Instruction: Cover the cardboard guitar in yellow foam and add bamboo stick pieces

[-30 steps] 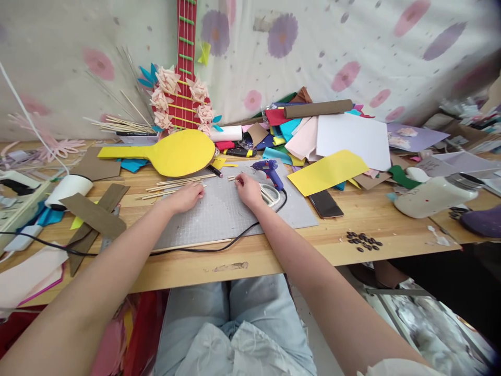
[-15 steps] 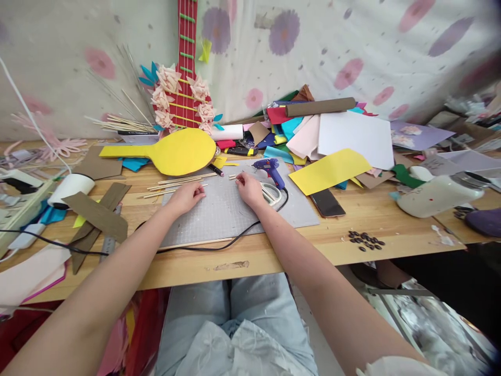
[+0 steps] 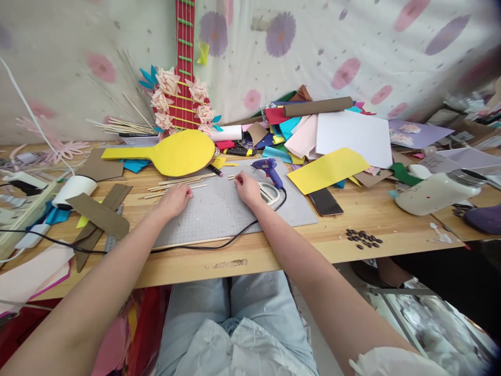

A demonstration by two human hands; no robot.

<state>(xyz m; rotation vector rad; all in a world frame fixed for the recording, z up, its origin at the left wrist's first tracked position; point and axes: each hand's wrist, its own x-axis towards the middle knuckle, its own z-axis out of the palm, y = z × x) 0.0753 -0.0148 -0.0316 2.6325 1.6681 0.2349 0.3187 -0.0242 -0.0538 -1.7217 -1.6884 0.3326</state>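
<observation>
My left hand is closed, fingers curled, low over the left part of the grey cutting mat. Thin wooden sticks lie just beyond it, one end showing past its fingertips. Whatever its fingers hold is hidden. My right hand pinches thumb and fingers together over the mat's middle, beside short cut stick pieces; anything in the pinch is too small to tell. White-handled scissors lie partly under my right wrist, with a purple glue gun behind them.
A yellow paddle-shaped cutout lies before a red guitar-like craft. To the right are a yellow sheet, a phone, dark beads and a white bottle. A black cord crosses the mat's front.
My left hand has drawn back slightly left and toward me, uncovering more of a stick end. My right hand stays in about the same place. The view has shifted a little.
</observation>
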